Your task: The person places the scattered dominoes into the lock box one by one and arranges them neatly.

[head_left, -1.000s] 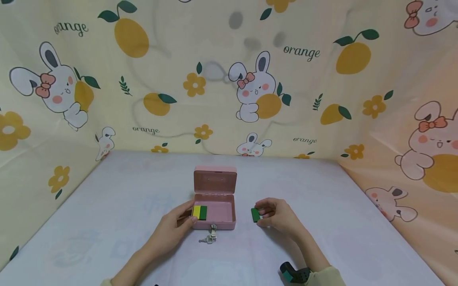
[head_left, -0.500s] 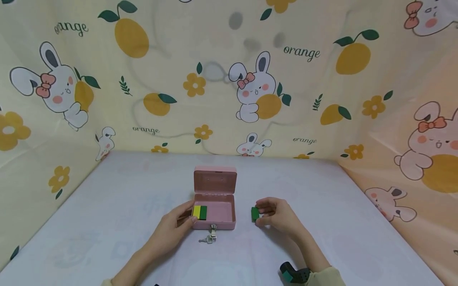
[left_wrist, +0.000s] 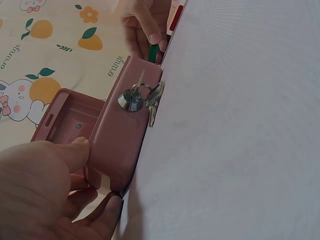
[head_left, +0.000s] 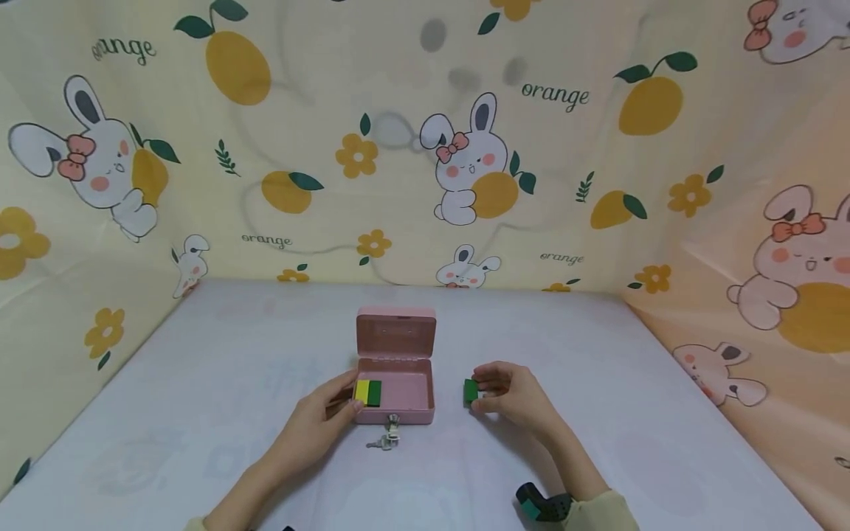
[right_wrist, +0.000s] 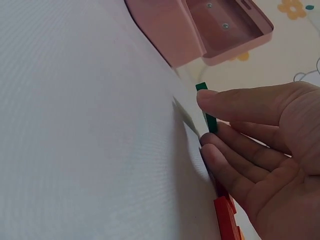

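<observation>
A flat green block (head_left: 470,392), plain and oblong, is pinched between the right hand's (head_left: 514,394) thumb and fingers, just right of the pink box (head_left: 417,417) and apart from it. The box's side wall stands between. The left hand (head_left: 320,419) grips the box's left front corner. Inside lie a yellow block (head_left: 361,391) and another green one (head_left: 375,394) — side by side, at the left. The lid (head_left: 395,336) is up; keys (left_wrist: 155,102) hang from the lock (left_wrist: 130,101).
</observation>
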